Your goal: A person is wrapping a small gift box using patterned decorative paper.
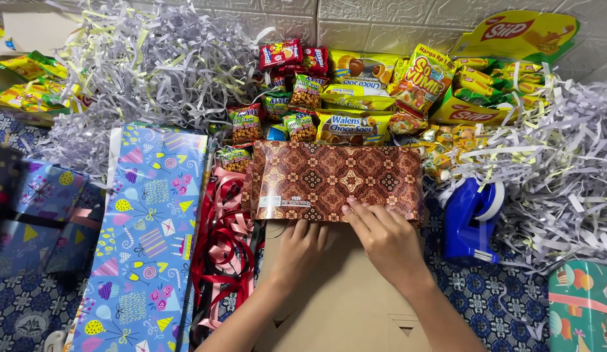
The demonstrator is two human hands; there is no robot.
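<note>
A box (pixel 336 181) wrapped in brown batik-patterned paper lies across the middle of the view, its long side running left to right, on a sheet of plain brown cardboard (pixel 346 306). The right hand (pixel 382 238) rests flat on the box's near edge, fingers together and pressed down on the paper, fingertips reaching onto the top face. The left hand (pixel 298 251) lies just beside it on the cardboard with its fingers tucked under the box's near edge; whether they pinch the paper or only touch it cannot be told.

Behind the box, touching its far edge, sits a heap of snack packets (pixel 342 98) in red, green and yellow. Piles of shredded paper (pixel 147 65) spread along the wall on the left, and more shreds (pixel 564 163) on the right. A blue tape dispenser (pixel 472 221) stands just right of the box, near the right hand. Left of the box lies a tangle of red and pink ribbon (pixel 224 248), and beside that a long sheet of blue gift wrap (pixel 147 228) with party motifs. A wrapped blue parcel (pixel 43 221) with a pink ribbon band lies at the far left. A green patterned parcel (pixel 584 306) shows at the lower right corner. The floor cover (pixel 499 300) is dark blue with a flower pattern
</note>
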